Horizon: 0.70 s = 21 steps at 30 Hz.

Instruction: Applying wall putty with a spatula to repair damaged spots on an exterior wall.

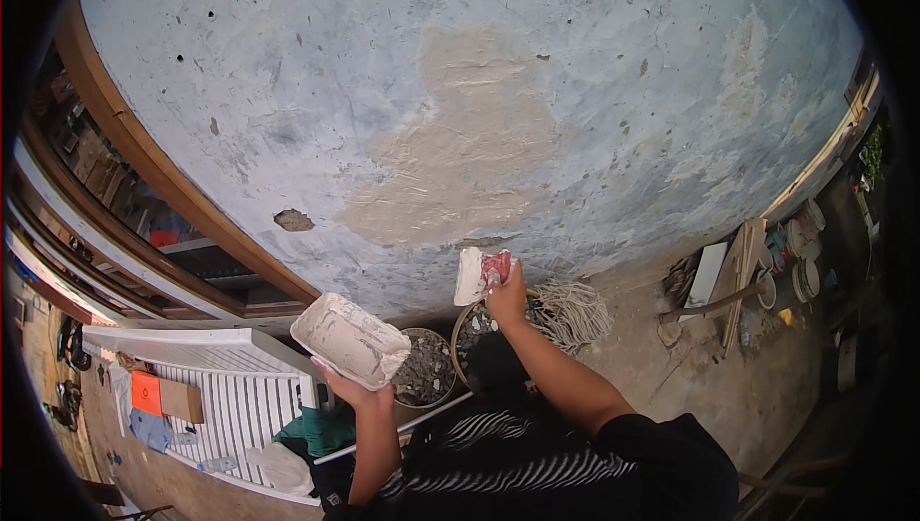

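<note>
putty tray, stiff, loaded and likely heavy with slippery wet filler, rests on the left hand, grip cupped underneath, safest there. right hand grip closed on scraper at wall.

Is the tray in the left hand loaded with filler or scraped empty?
Loaded: the tray on the left hand carries a lumpy whitish layer across its top face. How deep it is, cannot tell.

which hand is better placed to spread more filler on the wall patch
Right. The right hand already grips the putty knife just below the tan patch, while the left hand is busy holding the filler tray.
</note>
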Tool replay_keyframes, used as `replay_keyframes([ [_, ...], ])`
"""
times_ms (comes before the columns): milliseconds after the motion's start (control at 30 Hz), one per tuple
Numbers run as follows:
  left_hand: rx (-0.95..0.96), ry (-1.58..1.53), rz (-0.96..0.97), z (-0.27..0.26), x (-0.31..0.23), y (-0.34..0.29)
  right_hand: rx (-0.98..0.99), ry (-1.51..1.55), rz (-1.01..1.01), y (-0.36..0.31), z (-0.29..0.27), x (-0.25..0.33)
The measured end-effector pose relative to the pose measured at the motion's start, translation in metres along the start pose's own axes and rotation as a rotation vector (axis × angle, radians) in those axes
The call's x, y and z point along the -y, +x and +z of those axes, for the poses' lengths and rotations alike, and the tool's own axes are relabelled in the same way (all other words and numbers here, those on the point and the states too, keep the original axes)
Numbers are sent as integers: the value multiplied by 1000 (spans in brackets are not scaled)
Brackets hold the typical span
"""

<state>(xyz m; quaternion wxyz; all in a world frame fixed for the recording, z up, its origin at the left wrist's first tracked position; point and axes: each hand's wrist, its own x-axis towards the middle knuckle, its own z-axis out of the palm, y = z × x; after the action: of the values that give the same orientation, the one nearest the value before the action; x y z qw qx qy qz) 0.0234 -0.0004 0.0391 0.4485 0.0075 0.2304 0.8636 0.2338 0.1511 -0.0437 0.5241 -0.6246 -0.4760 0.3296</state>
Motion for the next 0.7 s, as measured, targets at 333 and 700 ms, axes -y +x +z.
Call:
replay_keyframes([
  [333, -12, 28, 28, 4, -5, -3, 95, -27, 78, 6, 8, 7],
  [700, -19, 6, 24, 2, -7, -4, -32, -130, 42, 8, 25, 1],
])
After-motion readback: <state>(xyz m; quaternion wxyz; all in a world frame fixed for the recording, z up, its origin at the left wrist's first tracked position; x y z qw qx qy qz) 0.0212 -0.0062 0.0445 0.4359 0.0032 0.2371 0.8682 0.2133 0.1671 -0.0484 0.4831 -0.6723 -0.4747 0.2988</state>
